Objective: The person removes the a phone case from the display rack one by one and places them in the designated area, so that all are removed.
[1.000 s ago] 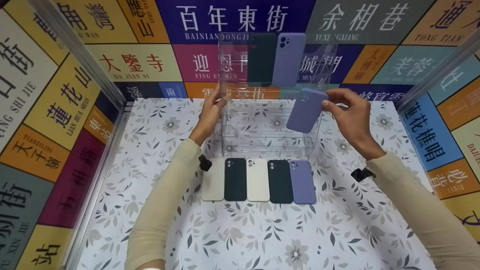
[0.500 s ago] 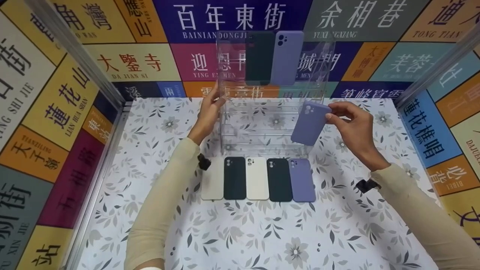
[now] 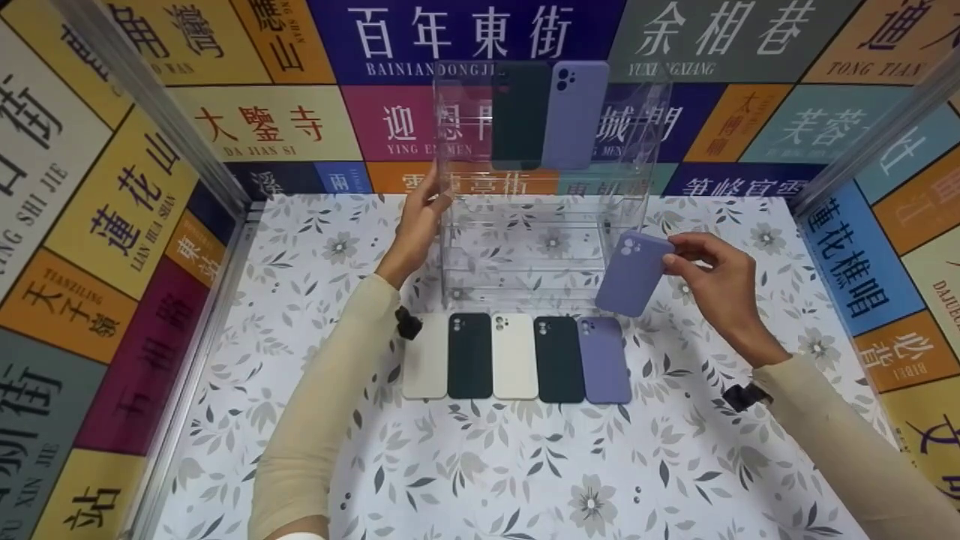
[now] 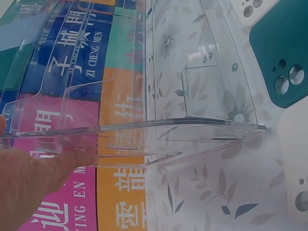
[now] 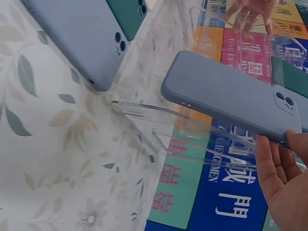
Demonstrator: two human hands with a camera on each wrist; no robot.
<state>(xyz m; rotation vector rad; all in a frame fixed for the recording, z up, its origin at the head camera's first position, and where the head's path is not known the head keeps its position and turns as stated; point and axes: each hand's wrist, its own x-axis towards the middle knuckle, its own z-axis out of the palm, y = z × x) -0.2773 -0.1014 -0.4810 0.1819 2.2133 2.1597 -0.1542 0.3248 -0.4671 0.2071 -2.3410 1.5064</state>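
My right hand (image 3: 716,285) pinches a lavender phone case (image 3: 634,274) by its upper right corner, thumb against fingers. The case hangs tilted in front of the lower right side of a clear acrylic tiered display rack (image 3: 525,289). My left hand (image 3: 420,225) grips the rack's left side edge; in the left wrist view a finger (image 4: 72,159) lies along the clear side panel. On the rack's top tier stand a dark green phone case (image 3: 519,116) and another lavender phone case (image 3: 576,116), side by side.
Before the rack lies a row of phone cases: cream (image 3: 425,367), dark (image 3: 470,356), white (image 3: 515,356), dark green (image 3: 559,360) and lavender (image 3: 604,360). They lie on a floral-patterned table cover (image 3: 480,472). Printed sign panels (image 3: 465,37) stand behind and on both sides.
My right hand has come down and slightly right, bringing the lavender phone case from the rack's middle level to its lower right side. The left hand keeps its place on the rack.
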